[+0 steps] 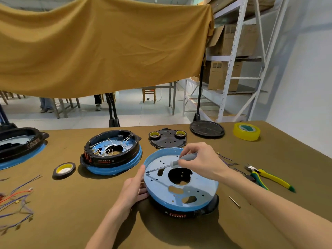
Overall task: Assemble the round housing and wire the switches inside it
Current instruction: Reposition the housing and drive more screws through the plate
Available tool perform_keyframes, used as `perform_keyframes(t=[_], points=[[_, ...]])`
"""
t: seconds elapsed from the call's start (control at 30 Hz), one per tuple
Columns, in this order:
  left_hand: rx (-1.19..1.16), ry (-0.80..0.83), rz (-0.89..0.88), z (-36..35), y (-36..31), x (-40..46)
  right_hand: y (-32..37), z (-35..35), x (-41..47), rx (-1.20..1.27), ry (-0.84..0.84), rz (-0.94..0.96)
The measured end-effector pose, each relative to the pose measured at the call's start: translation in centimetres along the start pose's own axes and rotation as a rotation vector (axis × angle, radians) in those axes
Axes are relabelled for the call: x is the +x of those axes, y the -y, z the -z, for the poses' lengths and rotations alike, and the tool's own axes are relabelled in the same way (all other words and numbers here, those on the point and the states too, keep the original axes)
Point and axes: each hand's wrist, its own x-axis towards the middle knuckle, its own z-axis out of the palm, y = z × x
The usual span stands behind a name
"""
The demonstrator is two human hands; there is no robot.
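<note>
Housing [181, 187] btwn hands (screwdriver [172, 163] inside)

We read no text anywhere. Round housing [181, 186] under hands: red marks in row on black front rim, too blurred to read. Second housing [112, 153], up-left of it: pale printed strip on black side wall, characters too small for us. Third housing [19, 146], far left of it: label on rim, blurred. Cardboard boxes [221, 76] on shelves, far behind it to right: dark printed patches, unreadable. Tape rolls: no print we can make out.
</note>
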Motion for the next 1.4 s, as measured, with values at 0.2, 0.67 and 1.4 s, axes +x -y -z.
perform_keyframes(t=[0.2,0.67,1.4], points=[[0.005,0.004,0.002,0.2,0.2,0.4,0.0,0.0,0.8,-0.008,0.015,0.013],[0.022,-0.005,-0.012,0.3,0.5,0.6,1.1,1.2,1.3,-0.095,0.092,0.055],[-0.028,0.124,0.080,1.6,0.3,1.0,12.5,-0.2,10.9,-0.657,0.509,0.108]])
